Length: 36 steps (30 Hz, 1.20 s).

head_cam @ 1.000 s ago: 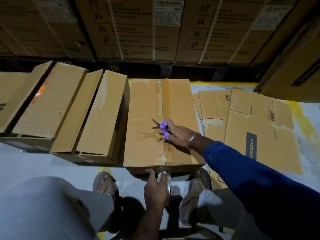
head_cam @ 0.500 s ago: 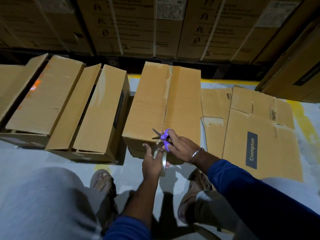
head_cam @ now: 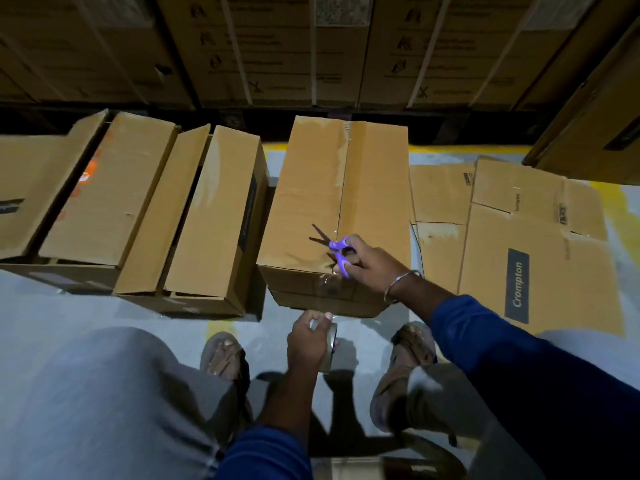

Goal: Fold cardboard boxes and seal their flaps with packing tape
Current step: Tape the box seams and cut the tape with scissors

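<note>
Warehouse floor (head_cam: 86, 306), three boxes, taped box (head_cam: 332, 209), right hand (head_cam: 372, 265) gripping scissors (head_cam: 334, 249), left hand (head_cam: 308, 341) gripping tape roll (head_cam: 330, 341)

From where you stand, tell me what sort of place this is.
Most likely a warehouse or packing area. Tall printed cartons bound with straps are stacked along the back, open boxes stand in a row on a concrete floor with yellow lines, and flattened cardboard lies at the right.
</note>
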### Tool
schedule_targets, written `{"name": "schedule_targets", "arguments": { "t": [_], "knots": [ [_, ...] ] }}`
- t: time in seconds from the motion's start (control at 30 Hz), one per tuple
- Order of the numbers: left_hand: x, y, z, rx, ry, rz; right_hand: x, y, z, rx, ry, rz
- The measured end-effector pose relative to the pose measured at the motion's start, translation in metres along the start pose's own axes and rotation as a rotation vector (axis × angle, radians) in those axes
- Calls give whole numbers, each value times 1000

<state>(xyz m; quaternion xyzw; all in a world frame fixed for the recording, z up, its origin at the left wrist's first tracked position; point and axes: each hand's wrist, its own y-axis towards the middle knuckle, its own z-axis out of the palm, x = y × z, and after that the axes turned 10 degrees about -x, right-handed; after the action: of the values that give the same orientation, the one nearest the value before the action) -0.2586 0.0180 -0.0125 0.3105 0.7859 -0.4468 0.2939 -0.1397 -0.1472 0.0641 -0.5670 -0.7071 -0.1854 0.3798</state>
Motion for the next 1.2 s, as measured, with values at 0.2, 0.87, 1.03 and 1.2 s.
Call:
{"name": "schedule_targets", "arguments": {
  "t": [0.2, 0.87, 1.03, 1.2],
  "knots": [
    [-6, -2, -4, 32, -53, -53, 19, -25, -61, 188, 28, 358],
    [-8, 12, -8, 143, -237, -218, -27, -15, 5, 596, 26, 751],
    [-8, 17, -7, 155, -241, -261, -37, -11, 7, 595, 9, 694],
    [-9, 21, -9, 165, -208, -273, -44, -10, 5, 596, 46, 667]
  ]
}}
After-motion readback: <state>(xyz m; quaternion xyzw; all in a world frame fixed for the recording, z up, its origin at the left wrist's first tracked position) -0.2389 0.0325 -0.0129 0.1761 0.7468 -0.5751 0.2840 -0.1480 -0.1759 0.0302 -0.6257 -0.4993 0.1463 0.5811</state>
